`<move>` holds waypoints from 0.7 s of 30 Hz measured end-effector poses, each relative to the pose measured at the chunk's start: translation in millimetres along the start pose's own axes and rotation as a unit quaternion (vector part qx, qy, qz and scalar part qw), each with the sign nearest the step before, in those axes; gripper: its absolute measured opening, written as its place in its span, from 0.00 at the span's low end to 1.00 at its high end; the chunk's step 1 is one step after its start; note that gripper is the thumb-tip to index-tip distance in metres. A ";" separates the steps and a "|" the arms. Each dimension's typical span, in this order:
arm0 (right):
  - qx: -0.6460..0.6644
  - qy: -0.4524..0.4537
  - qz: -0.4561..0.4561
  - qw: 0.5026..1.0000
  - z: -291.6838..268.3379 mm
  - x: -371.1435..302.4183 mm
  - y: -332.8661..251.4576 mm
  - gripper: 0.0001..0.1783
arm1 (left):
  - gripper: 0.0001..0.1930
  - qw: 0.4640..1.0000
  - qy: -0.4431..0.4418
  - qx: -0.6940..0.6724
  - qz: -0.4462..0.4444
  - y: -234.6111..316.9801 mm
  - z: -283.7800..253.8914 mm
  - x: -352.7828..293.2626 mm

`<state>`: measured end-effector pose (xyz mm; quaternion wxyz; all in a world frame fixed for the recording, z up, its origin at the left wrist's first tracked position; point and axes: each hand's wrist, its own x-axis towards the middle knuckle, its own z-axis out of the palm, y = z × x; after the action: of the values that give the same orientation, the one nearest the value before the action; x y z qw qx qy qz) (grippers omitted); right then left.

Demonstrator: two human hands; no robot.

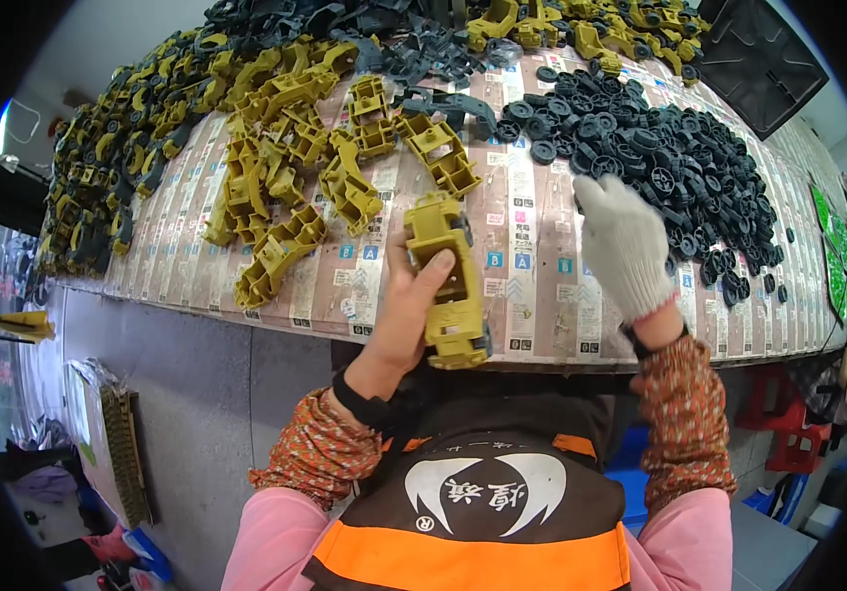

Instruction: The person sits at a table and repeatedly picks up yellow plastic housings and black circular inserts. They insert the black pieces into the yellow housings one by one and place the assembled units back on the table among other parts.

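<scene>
My bare left hand [409,303] grips a yellow toy truck body [460,330] over the table's front edge, thumb pressed on its top. Dark wheels show along the truck's right side. My right hand [625,246], in a white knitted glove, is closed beside the left edge of a large heap of black toy wheels [650,148]. Its fingertips are curled away, so what they may pinch is hidden. Several yellow truck bodies [349,187] without visible wheels lie beyond my left hand.
A heap of yellow-and-black toy trucks [98,182] fills the table's left side. Dark plastic parts [433,54] and more yellow trucks [630,39] lie at the back. A black panel [763,64] stands back right; a red stool [788,419] is below the table [532,325].
</scene>
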<state>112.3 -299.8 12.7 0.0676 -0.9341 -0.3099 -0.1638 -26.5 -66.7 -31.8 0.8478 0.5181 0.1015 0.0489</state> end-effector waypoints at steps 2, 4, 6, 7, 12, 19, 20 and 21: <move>-0.102 -0.010 -0.050 0.993 13.1 16.6 24.7 0.11 | 0.24 0.994 -0.007 -0.069 -0.083 7.6 -6.6 -1.1; -0.150 -0.050 -0.101 0.982 19.0 17.9 39.9 0.08 | 0.23 0.992 -0.025 -0.072 -0.103 14.5 -5.3 -4.6; -0.191 -0.065 -0.117 0.972 34.9 22.0 40.8 0.05 | 0.22 0.990 -0.030 -0.080 -0.113 13.7 -13.7 -8.4; -0.200 -0.065 -0.124 0.970 35.9 23.0 38.7 0.05 | 0.21 0.987 -0.028 -0.098 -0.127 11.3 -19.8 -8.7; -0.027 -0.043 -0.074 0.996 8.3 17.0 27.3 0.14 | 0.26 0.966 -0.040 -0.139 -0.216 14.4 -18.4 -13.8; 0.495 -0.116 0.077 0.858 -27.8 3.5 -40.1 0.19 | 0.41 0.921 -0.224 -0.029 -0.318 25.5 10.3 -10.9; 0.482 -0.104 0.064 0.868 -25.8 -3.0 -45.0 0.20 | 0.44 0.914 -0.250 -0.023 -0.319 23.2 12.4 -8.8; 0.471 -0.105 0.070 0.873 -23.0 -7.1 -47.7 0.20 | 0.45 0.910 -0.255 -0.045 -0.323 26.4 13.2 -7.9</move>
<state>72.2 -270.9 33.0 0.4778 -0.8227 -0.2891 0.1059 -30.7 -67.6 -1.6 0.8371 0.4128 0.0415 -0.3566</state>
